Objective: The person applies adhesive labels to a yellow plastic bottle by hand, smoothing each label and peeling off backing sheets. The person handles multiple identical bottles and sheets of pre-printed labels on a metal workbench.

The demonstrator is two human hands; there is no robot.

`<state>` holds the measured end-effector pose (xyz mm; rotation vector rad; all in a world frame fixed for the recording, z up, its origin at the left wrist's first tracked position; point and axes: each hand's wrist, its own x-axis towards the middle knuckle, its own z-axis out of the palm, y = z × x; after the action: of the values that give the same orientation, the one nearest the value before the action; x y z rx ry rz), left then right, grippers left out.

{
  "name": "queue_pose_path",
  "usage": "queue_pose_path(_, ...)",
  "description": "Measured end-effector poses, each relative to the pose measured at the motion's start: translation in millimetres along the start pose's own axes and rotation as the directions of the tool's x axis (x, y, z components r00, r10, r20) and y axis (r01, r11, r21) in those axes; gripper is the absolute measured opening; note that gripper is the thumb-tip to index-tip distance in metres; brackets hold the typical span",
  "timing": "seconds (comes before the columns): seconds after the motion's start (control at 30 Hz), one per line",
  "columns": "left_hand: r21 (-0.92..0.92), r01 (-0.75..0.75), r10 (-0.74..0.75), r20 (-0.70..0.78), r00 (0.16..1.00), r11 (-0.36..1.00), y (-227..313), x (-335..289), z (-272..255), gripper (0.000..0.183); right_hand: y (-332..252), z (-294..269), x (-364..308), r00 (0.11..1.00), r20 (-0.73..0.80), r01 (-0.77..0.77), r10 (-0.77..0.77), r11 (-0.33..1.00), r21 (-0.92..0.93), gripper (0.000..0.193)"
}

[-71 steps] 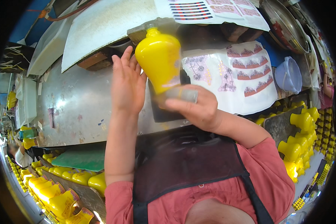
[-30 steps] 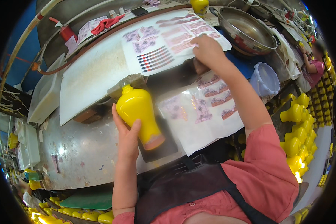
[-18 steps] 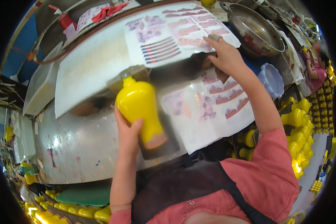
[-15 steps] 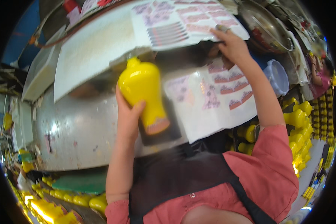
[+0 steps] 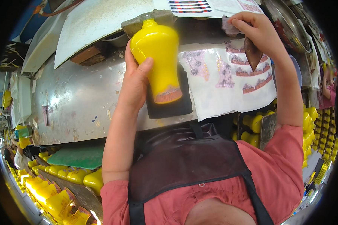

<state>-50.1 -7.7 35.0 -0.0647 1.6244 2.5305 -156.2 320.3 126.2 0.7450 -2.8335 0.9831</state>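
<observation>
Left fingers (image 5: 129, 59) clasping 1 yellow vase (image 5: 158, 56) from left, right fingers (image 5: 242, 17) apparently pinching slip (image 5: 228, 27)

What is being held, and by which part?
Left grip: yellow vase, by its left side. Right grip: pale decal, by its top; brown pointed piece, hold hidden.

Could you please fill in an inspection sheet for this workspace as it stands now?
Surface: metal table, specked and stained.
Job's things: yellow vase, patterned near its base, over a black pad; white decal sheet to its right.
Clutter: mauve strip, table's left.
Left hand: gripping the yellow vase's side.
Right hand: pinching a pale pinkish piece; brown pointed piece below, hold unclear.
Cables: nothing certain; reddish hose, upper left.
Surroundings: rows of vases and green board, lower left; another person, far right.
</observation>
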Motion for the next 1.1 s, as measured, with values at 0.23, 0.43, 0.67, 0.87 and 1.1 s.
queue_pose_path(0.23, -0.165, 0.102, -0.096, 0.041, 0.994, 0.981, 6, 3, -3, 0.081, -112, -9, 47, 0.971, 0.210, -0.128, 0.111, 0.990, 0.065, 0.024)
queue_pose_path(0.43, -0.033, 0.015, -0.018, -0.120, 0.993, 0.999, 18, 3, 3, 0.087, -154, 66, -2, 0.774, 0.184, 0.527, -0.606, 0.455, -0.718, 0.031)
queue_pose_path(0.67, 0.539, -0.153, 0.258, -0.125, 0.958, 0.828, 34, 14, 8, 0.083, -156, 119, -34, 0.795, 0.206, 0.533, -0.571, 0.496, -0.686, 0.013)
queue_pose_path(0.87, 0.633, -0.222, 0.380, -0.125, 0.916, 0.742, 21, 25, 10, 0.075, -150, 134, -57, 0.822, 0.198, 0.456, -0.534, 0.409, -0.791, 0.045)
queue_pose_path(1.1, 0.668, -0.220, 0.393, -0.118, 0.912, 0.711, -4, 11, 7, 0.085, -146, 106, -59, 0.835, 0.149, 0.528, -0.530, 0.692, -0.492, 0.013)
